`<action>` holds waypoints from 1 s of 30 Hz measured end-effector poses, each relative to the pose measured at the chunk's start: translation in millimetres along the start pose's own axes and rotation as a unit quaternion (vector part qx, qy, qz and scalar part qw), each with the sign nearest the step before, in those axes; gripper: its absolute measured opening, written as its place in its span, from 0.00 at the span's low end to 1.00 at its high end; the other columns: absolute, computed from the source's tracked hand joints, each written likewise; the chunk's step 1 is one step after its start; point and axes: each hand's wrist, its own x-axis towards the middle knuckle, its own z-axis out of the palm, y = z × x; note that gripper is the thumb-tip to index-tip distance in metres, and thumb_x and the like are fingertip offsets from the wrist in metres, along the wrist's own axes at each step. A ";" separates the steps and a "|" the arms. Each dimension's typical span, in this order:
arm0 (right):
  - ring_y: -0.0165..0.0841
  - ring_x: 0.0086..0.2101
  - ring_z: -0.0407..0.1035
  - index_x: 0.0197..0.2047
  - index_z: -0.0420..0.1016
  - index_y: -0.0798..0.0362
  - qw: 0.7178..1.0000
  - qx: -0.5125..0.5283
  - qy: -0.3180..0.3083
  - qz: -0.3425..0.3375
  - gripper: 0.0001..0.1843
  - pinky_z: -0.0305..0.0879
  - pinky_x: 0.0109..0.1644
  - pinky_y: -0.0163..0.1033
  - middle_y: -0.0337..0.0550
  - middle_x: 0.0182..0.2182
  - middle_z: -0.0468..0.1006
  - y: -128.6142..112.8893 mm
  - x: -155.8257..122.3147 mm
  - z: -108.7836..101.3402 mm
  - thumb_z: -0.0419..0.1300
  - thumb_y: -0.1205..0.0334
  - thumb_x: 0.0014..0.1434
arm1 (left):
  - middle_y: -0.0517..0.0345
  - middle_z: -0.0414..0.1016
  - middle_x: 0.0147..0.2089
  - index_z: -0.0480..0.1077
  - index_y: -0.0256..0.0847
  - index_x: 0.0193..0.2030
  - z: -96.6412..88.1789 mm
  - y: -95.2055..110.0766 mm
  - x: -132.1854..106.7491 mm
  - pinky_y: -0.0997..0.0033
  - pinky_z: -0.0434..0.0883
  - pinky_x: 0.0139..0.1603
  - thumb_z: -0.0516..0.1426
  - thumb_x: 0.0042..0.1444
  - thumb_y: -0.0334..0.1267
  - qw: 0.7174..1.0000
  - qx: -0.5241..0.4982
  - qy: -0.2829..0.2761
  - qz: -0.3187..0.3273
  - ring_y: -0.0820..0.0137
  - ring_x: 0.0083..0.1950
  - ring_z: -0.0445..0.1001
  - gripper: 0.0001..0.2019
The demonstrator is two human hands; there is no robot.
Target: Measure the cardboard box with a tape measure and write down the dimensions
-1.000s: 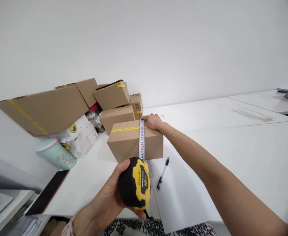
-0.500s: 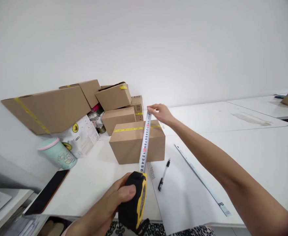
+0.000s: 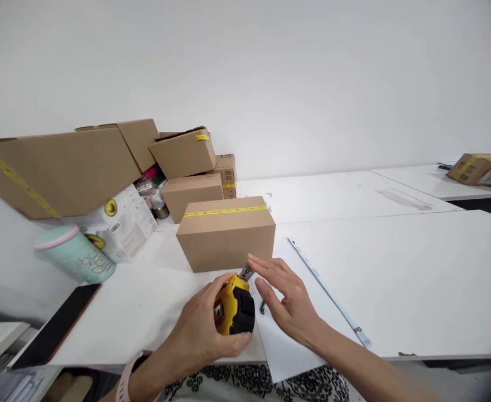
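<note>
My left hand [image 3: 203, 326] is wrapped round a yellow and black tape measure [image 3: 232, 307], held above the table's front edge. Only a short length of its blade [image 3: 246, 272] sticks out at the top. My right hand [image 3: 285, 298] is open beside it, fingers stretched and thumb apart, with the fingertips at the blade's end. Just beyond both hands stands a closed cardboard box [image 3: 226, 243] with yellow tape along its top. A white sheet of paper [image 3: 289, 346] lies beneath my right hand. The pen [image 3: 263, 307] on it is mostly hidden by that hand.
Several cardboard boxes [image 3: 193, 195] are stacked at the back left, near a white avocado-print box [image 3: 130, 231] and a mint tumbler [image 3: 78, 254]. A long ruler [image 3: 329, 290] lies right of the paper. At far right, a person's hand seems to touch another box [image 3: 471, 169].
The long blade that stretched over the box has run back into the tape measure. My right hand came down from the box's far side to the tape measure, which has turned.
</note>
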 end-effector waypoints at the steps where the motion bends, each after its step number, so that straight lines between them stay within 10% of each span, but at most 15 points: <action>1: 0.39 0.52 0.77 0.66 0.73 0.43 1.000 -0.005 0.011 0.000 0.25 0.76 0.52 0.50 0.46 0.57 0.82 4.6 -4.9 -2.5 0.57 0.70 0.69 | 0.49 0.75 0.60 0.64 0.47 0.67 -4.4 0.7 2.4 0.57 0.75 0.52 0.67 0.40 0.43 0.998 0.040 0.023 0.038 0.55 0.55 0.75 0.43; 7: 0.37 0.30 0.73 0.44 0.82 0.50 0.964 -0.126 0.063 0.224 0.17 0.71 0.35 0.44 0.45 0.32 0.83 71.4 -37.1 -14.3 0.53 0.53 0.71 | 0.45 0.77 0.58 0.60 0.45 0.74 -75.2 49.5 40.1 0.55 0.75 0.45 0.63 0.51 0.55 0.908 0.313 0.231 0.153 0.52 0.52 0.75 0.44; 13: 0.38 0.29 0.74 0.49 0.82 0.48 0.914 -0.196 -0.143 0.325 0.24 0.64 0.33 0.41 0.41 0.26 0.79 96.0 -67.6 2.7 0.51 0.42 0.69 | 0.46 0.72 0.66 0.56 0.50 0.75 -112.4 76.4 115.7 0.49 0.71 0.54 0.57 0.55 0.56 0.861 0.478 0.157 0.071 0.44 0.64 0.70 0.41; 17: 0.39 0.32 0.76 0.50 0.83 0.48 0.915 -0.205 -0.199 0.284 0.25 0.63 0.36 0.42 0.42 0.25 0.79 95.2 -66.7 6.3 0.51 0.42 0.70 | 0.50 0.79 0.57 0.67 0.54 0.68 -106.8 56.5 152.7 0.46 0.71 0.54 0.60 0.54 0.55 0.877 0.474 0.073 0.044 0.44 0.58 0.74 0.34; 23: 0.40 0.36 0.77 0.48 0.82 0.49 0.927 -0.190 -0.249 0.207 0.20 0.66 0.45 0.47 0.46 0.36 0.85 101.7 -74.0 3.8 0.49 0.55 0.72 | 0.52 0.78 0.59 0.72 0.44 0.64 -92.6 41.8 165.2 0.32 0.68 0.61 0.60 0.61 0.58 0.899 0.404 0.137 0.103 0.44 0.61 0.72 0.29; 27: 0.42 0.37 0.74 0.47 0.80 0.53 0.907 -0.240 -0.316 0.139 0.17 0.65 0.42 0.48 0.51 0.37 0.83 101.1 -72.1 -4.2 0.51 0.72 0.64 | 0.44 0.68 0.69 0.65 0.36 0.68 -52.0 22.4 141.1 0.36 0.61 0.70 0.61 0.63 0.47 0.861 0.368 0.242 0.252 0.46 0.71 0.61 0.30; 30: 0.41 0.34 0.71 0.36 0.78 0.53 0.893 -0.265 -0.353 0.094 0.15 0.63 0.41 0.47 0.52 0.31 0.80 105.1 -65.1 -9.3 0.54 0.79 0.60 | 0.51 0.80 0.54 0.75 0.44 0.56 -9.2 -9.7 119.5 0.51 0.71 0.63 0.53 0.69 0.38 0.842 0.317 0.170 0.401 0.59 0.58 0.75 0.14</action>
